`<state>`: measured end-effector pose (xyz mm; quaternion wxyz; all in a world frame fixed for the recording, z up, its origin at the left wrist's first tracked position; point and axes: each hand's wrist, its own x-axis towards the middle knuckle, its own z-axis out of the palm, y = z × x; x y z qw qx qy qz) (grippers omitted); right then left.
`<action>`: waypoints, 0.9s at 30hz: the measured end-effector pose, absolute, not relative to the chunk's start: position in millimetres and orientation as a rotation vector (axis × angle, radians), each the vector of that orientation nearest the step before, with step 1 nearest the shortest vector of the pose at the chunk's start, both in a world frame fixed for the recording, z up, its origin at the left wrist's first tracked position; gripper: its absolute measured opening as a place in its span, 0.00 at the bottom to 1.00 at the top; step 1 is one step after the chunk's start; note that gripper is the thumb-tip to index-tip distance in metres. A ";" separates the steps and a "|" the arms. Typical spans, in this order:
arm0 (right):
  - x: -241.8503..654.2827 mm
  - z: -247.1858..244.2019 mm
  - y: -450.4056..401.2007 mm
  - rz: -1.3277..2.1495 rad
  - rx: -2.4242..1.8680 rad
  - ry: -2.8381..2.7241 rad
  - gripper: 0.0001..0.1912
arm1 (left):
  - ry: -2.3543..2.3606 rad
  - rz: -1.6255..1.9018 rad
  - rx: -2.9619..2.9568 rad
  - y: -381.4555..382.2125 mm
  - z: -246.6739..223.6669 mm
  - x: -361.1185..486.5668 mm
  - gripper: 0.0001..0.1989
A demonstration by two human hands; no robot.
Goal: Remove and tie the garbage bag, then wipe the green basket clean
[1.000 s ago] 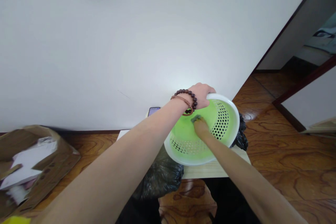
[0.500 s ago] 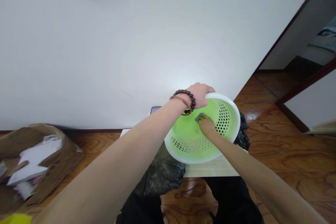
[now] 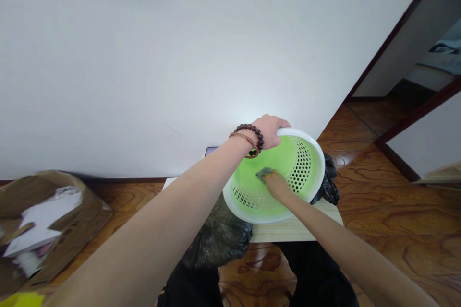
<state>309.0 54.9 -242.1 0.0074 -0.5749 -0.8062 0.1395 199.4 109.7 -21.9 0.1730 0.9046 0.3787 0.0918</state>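
A green plastic basket [image 3: 279,153] with a white rim and rows of round holes is tilted with its opening toward me. My left hand [image 3: 269,129], with a beaded bracelet at the wrist, is closed on the far rim of the basket. Inside it, my right hand [image 3: 275,183] presses a small grey-green cloth [image 3: 264,172] against the green bottom. The fingers are bunched around the cloth, and part of it sticks out past them. My left forearm hides the basket's left side.
Beneath the basket is a pale wooden tabletop [image 3: 288,230]. Black plastic bags [image 3: 223,235] hang around it. A phone-like screen [image 3: 211,150] shows behind my left forearm. On the floor at left stands a cardboard box [image 3: 82,220] with papers. A white wall [image 3: 180,57] rises behind.
My right hand has slid the cloth left and slightly down across the basket's bottom. My left hand keeps its hold on the rim. The whole view has shifted slightly.
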 end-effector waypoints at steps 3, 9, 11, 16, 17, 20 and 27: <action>322.0 -239.5 59.3 0.260 -1.922 -2.494 0.19 | 1.085 0.278 2.561 109.2 -22.6 199.0 0.26; 244.5 -236.5 43.4 0.823 -1.764 -2.175 0.22 | 1.083 0.281 2.586 106.5 -19.7 200.0 0.26; 231.8 -233.8 36.9 0.868 -1.646 -2.104 0.22 | 1.092 0.290 2.581 105.3 -18.3 199.7 0.26; 278.3 -233.5 37.3 0.627 -1.774 -2.426 0.21 | 1.098 0.324 2.557 103.4 -18.8 196.7 0.26; 291.0 -234.6 39.2 0.520 -1.849 -2.463 0.20 | 1.091 0.328 2.557 103.3 -19.5 196.3 0.26; 306.4 -237.8 43.9 0.345 -1.963 -2.483 0.18 | 1.077 0.342 2.550 103.8 -21.4 196.9 0.26; 218.4 -235.2 51.1 0.889 -1.682 -1.936 0.21 | 1.112 0.341 2.515 103.1 -21.3 198.1 0.26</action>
